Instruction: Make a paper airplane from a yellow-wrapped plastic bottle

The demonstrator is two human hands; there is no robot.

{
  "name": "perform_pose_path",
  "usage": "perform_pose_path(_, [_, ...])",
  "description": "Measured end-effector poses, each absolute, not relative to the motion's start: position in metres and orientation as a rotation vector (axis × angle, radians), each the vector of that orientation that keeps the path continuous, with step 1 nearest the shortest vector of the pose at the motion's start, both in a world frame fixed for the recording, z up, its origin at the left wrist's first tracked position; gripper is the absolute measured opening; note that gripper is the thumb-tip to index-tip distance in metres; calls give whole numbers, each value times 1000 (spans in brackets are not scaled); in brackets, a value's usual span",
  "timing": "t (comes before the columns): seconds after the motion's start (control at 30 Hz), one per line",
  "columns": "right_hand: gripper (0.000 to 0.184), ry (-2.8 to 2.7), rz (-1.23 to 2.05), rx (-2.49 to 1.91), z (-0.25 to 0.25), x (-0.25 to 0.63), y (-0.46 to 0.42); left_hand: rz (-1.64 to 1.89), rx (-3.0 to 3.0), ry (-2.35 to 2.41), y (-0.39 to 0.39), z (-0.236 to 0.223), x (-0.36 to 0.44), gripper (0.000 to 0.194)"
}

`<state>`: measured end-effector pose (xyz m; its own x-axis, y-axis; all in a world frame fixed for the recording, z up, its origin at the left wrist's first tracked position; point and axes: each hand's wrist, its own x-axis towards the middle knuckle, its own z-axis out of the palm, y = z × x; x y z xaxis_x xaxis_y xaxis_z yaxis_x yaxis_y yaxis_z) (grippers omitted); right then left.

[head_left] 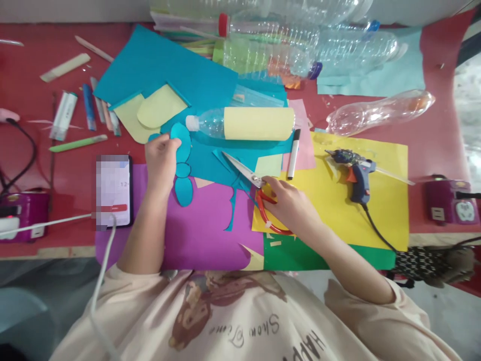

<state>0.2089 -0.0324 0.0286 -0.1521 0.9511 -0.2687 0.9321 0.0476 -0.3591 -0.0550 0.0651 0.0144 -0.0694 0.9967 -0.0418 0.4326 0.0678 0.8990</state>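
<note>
My left hand [161, 155] is closed on a blue paper cutout [184, 170] made of joined rounded lobes with dark outlines, which hangs down over a purple sheet [210, 225]. In my right hand [287, 200] are red-handled scissors [248, 173], their blades pointing up and left and looking closed. Narrow blue paper scraps [232, 210] lie just beside the blades. Beyond the hands, a plastic bottle [210, 124] with a white cap lies on its side, its body wrapped in pale yellow paper [259, 123].
A glue gun [358, 175] rests on yellow paper [387, 215] at right, near a black-and-white marker [294, 154]. Clear bottles [270, 55] lie along the back. At left are a phone [116, 190] with a white cable, several markers [63, 115] and a purple power box [28, 210].
</note>
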Motion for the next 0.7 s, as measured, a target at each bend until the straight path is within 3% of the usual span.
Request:
perform_pose_path(0.07, [38,-2211,646,-2050,24,208,-31,1077,1457,1772,66,21,-60,43])
perform_pose_path(0.3, [43,-2083,648,-2166,25,228,-24,861,1486,2077,76,21,-84,32])
perform_pose_path(0.37, [44,-2071,622,-2155,23,232,-21,964,1587,2069,77,16,-85,13])
perform_pose_path(0.47, [42,-2057,553,-2148,18,235,-17,1080,1867,1917,74,8,-76,19])
perform_pose_path(0.53, [42,-2050,479,-2122,14,235,-17,978,2011,1750,68,5,-64,11])
perform_pose_path(0.7, [41,-2105,363,-2037,19,239,-24,689,2069,1600,52,2,-38,21])
